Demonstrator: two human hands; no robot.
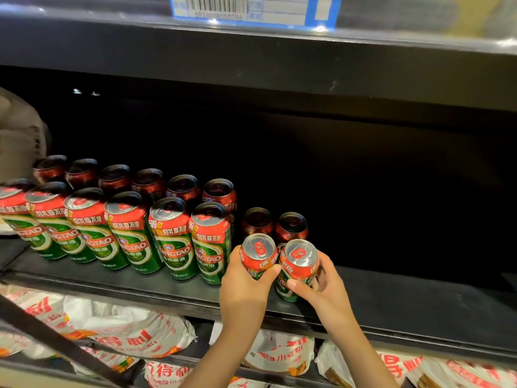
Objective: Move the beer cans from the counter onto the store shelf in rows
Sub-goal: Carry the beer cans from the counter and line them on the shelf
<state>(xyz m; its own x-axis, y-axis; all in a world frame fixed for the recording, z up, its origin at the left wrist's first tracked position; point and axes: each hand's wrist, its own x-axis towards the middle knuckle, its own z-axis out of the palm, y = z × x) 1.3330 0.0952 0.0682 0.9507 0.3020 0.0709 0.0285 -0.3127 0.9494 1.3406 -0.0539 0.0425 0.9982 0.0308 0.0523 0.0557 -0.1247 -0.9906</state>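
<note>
Two rows of green-and-red beer cans (173, 236) stand on the black store shelf (405, 303), running from the left edge to the middle. My left hand (246, 287) grips one can (258, 254) at the front. Beside it, my right hand (321, 287) grips a second can (299, 261). Both held cans sit upright at the right end of the front row, low over the shelf; contact with it is hidden. Behind them stand two more cans (274, 222) in the dim back row.
The shelf right of the cans is bare and dark. An upper shelf edge with a price label (251, 9) hangs overhead. White and red printed bags (126, 331) fill the shelf below. A pale object (19, 135) sits at far left.
</note>
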